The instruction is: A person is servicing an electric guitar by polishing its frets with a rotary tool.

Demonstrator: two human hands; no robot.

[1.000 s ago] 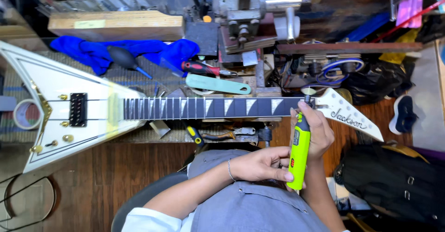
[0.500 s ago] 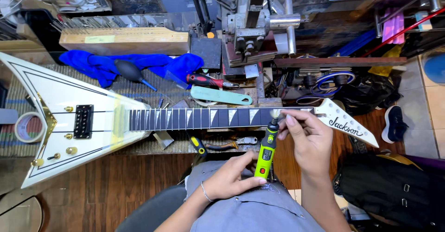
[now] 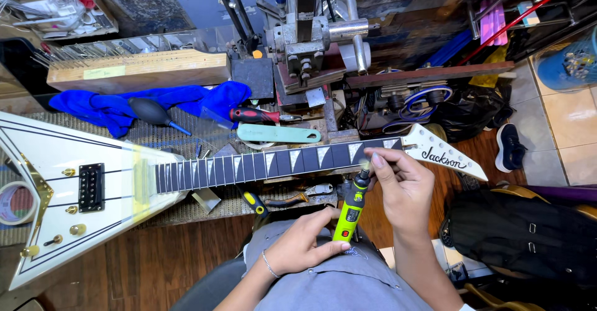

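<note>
fingers of right hand (image 3: 404, 183) now pinch tip of green rotary tool (image 3: 351, 208), frame centre; left hand (image 3: 298, 246) grips body, lowered from guitar neck (image 3: 273, 162).

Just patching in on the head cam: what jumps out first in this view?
A white V-shaped electric guitar lies across the cluttered workbench, its dark fretboard running right toward the pointed headstock. Below the neck's right end, the left hand holds a lime-green rotary tool upright while the right hand pinches at its tip, close beside the fretboard's edge. Behind the neck lie a bright blue cloth and a red-handled screwdriver.
</note>
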